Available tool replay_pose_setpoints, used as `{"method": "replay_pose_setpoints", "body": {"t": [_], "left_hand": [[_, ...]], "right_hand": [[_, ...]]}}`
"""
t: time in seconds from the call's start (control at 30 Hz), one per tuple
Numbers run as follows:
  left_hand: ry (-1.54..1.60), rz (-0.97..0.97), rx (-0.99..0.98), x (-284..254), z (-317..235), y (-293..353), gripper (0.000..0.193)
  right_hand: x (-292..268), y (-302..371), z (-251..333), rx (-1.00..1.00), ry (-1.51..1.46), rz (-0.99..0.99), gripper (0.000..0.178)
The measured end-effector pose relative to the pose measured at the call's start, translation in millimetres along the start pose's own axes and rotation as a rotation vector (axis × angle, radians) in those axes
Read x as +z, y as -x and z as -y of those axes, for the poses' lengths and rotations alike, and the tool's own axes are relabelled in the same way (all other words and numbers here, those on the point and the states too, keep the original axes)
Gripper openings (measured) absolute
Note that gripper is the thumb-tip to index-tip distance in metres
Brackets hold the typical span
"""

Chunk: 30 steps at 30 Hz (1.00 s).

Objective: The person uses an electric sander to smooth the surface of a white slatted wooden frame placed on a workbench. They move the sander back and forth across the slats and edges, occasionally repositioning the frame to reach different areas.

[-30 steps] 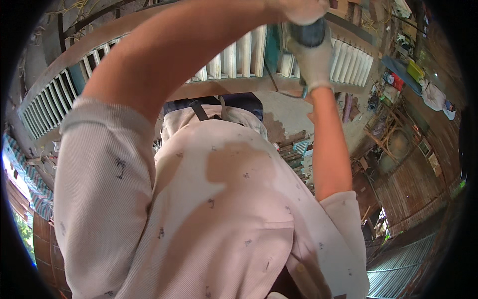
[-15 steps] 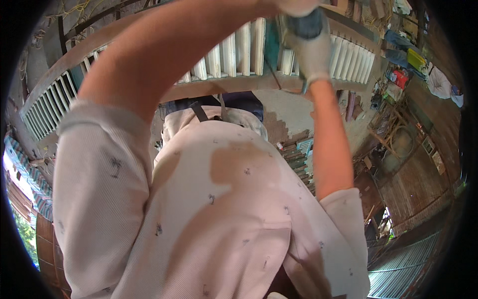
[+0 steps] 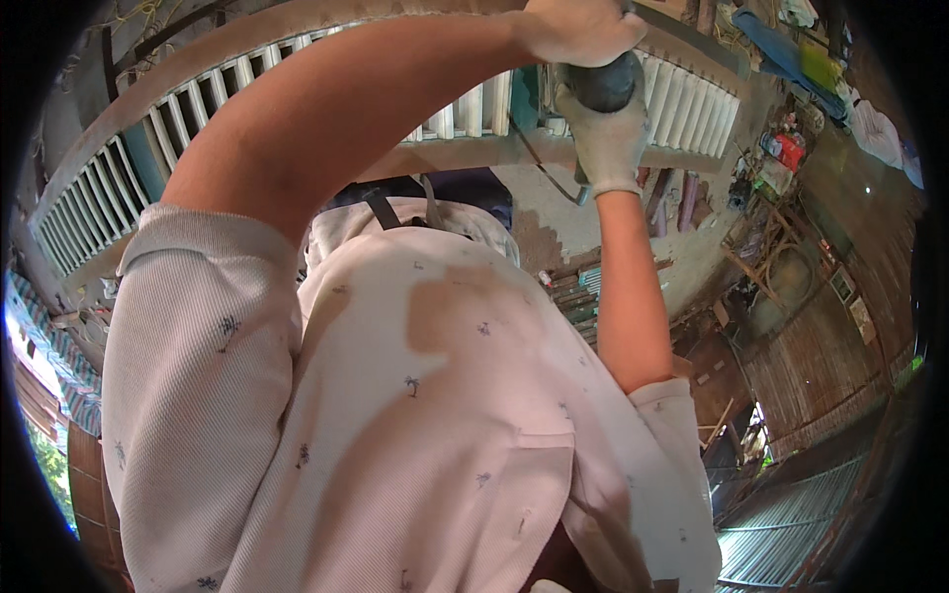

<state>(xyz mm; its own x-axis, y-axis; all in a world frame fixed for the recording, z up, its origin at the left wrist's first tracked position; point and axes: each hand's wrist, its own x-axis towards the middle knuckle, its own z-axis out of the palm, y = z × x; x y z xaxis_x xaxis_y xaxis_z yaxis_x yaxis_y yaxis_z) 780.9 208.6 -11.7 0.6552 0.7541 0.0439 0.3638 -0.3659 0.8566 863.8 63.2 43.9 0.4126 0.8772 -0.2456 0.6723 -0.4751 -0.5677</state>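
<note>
A brown wooden louvred shutter point(image 3: 395, 158) with white slats and green parts stretches across the top of the view. Over its right part I hold a hand-held power tool point(image 3: 603, 87), whose dark rounded end faces me; its working end is hidden. My right hand point(image 3: 603, 143), in a pale glove, is wrapped round the tool's body from the near side. My left hand point(image 3: 581, 32) is closed on the tool's far side, its arm reaching across the slats. A dark cord point(image 3: 539, 153) hangs beside the tool.
A bag point(image 3: 410, 208) is at my waist, below the shutter's near edge. To the right lie blue cloth point(image 3: 786, 61), a red packet point(image 3: 786, 148) and a white bag point(image 3: 875, 133). Wooden pieces point(image 3: 776, 252) and a brown corrugated sheet point(image 3: 830, 346) are farther right.
Both hands and the tool have shifted slightly down and left in view. More of the left hand now shows, and the tool looks sharper than before.
</note>
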Motion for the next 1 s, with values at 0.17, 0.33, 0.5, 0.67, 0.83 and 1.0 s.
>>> {"method": "replay_pose_setpoints", "body": {"t": [0.17,0.33,0.5,0.67,0.83,1.0], "left_hand": [[0.176,0.144,-0.22,16.1,-20.4,56.1,0.054],[0.211,0.102,-0.187,18.6,-25.6,51.8,0.057],[0.097,-0.03,-0.114,1.5,-2.9,4.0,0.047],[0.127,0.075,-0.238,22.5,-19.7,61.9,0.062],[0.123,0.145,-0.157,24.2,-12.8,50.6,0.052],[0.085,0.071,-0.213,-5.7,-4.3,1.0,0.052]], "right_hand": [[5.3,50.3,-25.2,0.059,-0.069,0.036,0.091],[10.8,51.3,-34.6,-0.039,-0.117,-0.068,0.083],[1.5,0.4,-4.3,0.009,-0.024,-0.007,0.074],[0.4,49.1,-23.7,-0.002,-0.014,-0.003,0.082],[14.6,58.8,-16.0,-0.019,-0.09,-0.116,0.081],[9.1,-3.5,-7.1,0.03,-0.068,-0.007,0.068]]}}
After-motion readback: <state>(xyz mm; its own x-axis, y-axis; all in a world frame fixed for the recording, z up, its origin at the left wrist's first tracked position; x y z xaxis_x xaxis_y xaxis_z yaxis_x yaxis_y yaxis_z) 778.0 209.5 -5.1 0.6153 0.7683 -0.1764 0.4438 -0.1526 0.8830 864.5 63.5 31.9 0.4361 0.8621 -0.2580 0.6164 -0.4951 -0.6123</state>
